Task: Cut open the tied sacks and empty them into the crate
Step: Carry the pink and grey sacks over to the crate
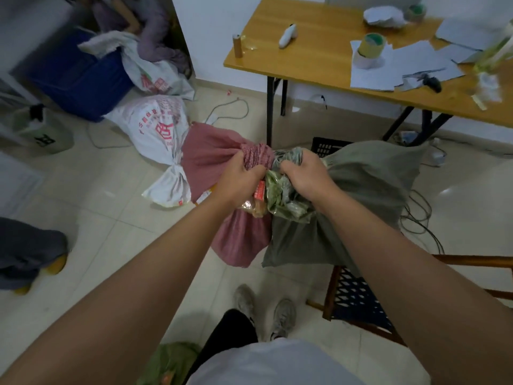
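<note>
My left hand (238, 179) grips the bunched neck of a pink cloth sack (211, 154). My right hand (305, 173) grips the bunched neck of a grey-green cloth sack (369, 190). Both sacks are held up side by side over the floor. Between my hands, plastic snack packets (280, 198) stick out of the gathered openings. A black plastic crate (327, 147) shows partly behind the green sack, under the table. A white printed sack (155, 129), tied at its neck, lies on the floor left of the pink one.
A wooden table (319, 51) stands at the back right with tape rolls, papers and a white cutter (288, 36). A blue bin (77, 76) with bags is at the back left. Cables lie on the floor at right. A wooden chair (361, 298) is beside my feet. Another person's legs (27, 254) stand at left.
</note>
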### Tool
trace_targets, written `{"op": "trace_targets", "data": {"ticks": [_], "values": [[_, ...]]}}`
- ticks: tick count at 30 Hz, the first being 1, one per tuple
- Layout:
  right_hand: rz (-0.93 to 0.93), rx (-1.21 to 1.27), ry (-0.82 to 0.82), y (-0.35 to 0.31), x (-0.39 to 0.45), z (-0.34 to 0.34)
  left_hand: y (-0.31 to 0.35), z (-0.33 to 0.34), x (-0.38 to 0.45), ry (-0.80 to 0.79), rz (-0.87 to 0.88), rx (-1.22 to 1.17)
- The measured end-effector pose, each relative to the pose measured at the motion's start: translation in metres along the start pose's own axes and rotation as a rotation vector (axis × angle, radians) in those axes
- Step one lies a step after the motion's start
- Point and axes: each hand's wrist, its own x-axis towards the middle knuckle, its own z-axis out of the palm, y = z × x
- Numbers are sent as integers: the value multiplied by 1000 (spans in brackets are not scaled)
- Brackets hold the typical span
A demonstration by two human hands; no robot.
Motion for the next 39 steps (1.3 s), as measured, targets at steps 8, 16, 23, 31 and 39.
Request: {"op": "trace_targets", "data": {"ticks": [8,16,23,31,39], "values": [[8,-44,-57,-16,76,23,-12,-22,70,37,-50,-43],[74,-108,-124,-30,149,55,-18,-51,134,57,-87,35],[85,-153,-247,-25,193,78,-35,-59,163,134,-137,92],[16,-152,-445,-24,254,88,-38,-49,193,334,-249,100],[-53,-119,-622,-5,313,97,-59,-25,237,490,-429,47]]}}
